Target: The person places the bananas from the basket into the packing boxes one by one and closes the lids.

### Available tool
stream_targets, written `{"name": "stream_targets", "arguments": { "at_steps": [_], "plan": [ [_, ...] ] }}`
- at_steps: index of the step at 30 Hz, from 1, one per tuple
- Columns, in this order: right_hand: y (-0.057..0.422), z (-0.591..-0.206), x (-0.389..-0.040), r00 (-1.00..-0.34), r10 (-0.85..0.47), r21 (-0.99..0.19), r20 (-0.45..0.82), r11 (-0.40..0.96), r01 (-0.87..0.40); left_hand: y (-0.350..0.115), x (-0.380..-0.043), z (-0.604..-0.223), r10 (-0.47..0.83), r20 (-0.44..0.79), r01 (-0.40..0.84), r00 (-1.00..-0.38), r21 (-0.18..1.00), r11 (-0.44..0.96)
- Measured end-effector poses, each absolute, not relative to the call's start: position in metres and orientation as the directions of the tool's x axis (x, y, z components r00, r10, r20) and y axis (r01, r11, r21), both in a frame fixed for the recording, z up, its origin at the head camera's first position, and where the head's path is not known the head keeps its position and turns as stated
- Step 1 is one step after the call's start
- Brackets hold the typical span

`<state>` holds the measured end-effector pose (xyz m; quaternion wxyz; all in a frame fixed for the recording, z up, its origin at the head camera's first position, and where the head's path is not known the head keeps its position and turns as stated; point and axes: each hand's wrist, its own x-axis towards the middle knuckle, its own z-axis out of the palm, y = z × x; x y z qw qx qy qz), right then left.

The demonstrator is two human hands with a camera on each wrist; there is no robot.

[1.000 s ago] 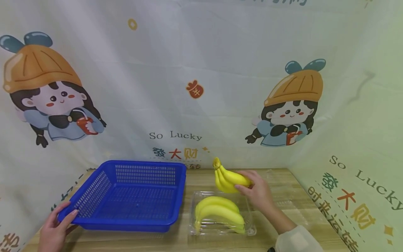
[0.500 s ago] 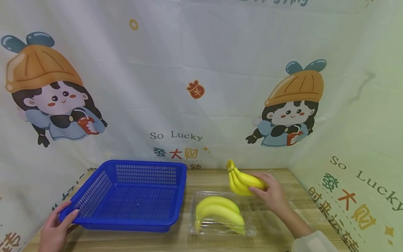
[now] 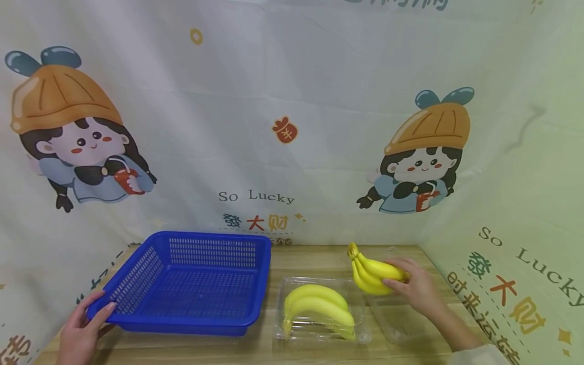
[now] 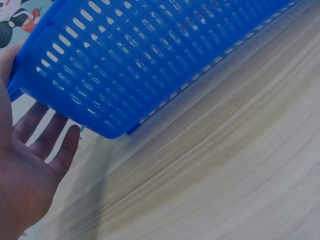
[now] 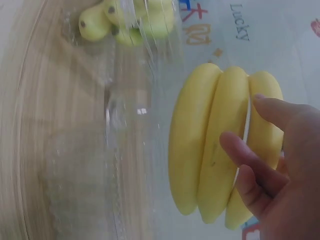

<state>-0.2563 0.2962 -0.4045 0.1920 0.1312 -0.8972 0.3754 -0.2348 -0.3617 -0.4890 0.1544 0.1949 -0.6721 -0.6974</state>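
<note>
My left hand (image 3: 82, 329) holds the rim of a blue plastic basket (image 3: 182, 321) at its near left corner, thumb on top. From below, the left wrist view shows three loosely bent fingers under the rim and the slotted basket wall (image 4: 125, 55). My right hand (image 3: 422, 291) grips a bunch of yellow bananas (image 3: 371, 278), stem end pointing up and left, above the right part of the table. In the right wrist view several bananas (image 5: 220, 145) of the bunch show, with fingers across them. Beneath the bunch lies a clear plastic container (image 3: 394, 332).
Another clear container (image 3: 283, 332), between the basket and my right hand, holds a second bunch of bananas (image 3: 319, 299). All stands on a wood-grain table (image 3: 255, 350). A printed cloth (image 3: 328, 126) hangs behind and at the sides.
My right hand has carried the banana bunch right and lower, from above the filled container to over the other clear one. My left hand stays on the basket.
</note>
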Motion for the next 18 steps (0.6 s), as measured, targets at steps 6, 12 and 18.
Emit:
{"name": "stream_targets", "arguments": {
  "at_steps": [6,12,18],
  "plan": [
    [0.318,-0.401,-0.253,-0.923,-0.135,-0.599,0.359,0.725,-0.339,-0.363,-0.235,-0.492,-0.472,-0.05,-0.027,-0.88,0.998,-0.055],
    [0.337,-0.396,-0.246,-0.966,-0.13,-0.612,0.222,0.753,-0.242,-0.362,-0.235,-0.491,-0.479,-0.057,-0.035,-0.876,0.998,-0.056],
    [0.349,-0.399,-0.242,-0.977,-0.132,-0.628,0.169,0.75,-0.21,-0.362,-0.234,-0.491,-0.492,-0.051,-0.025,-0.869,0.998,-0.06]
  ]
}}
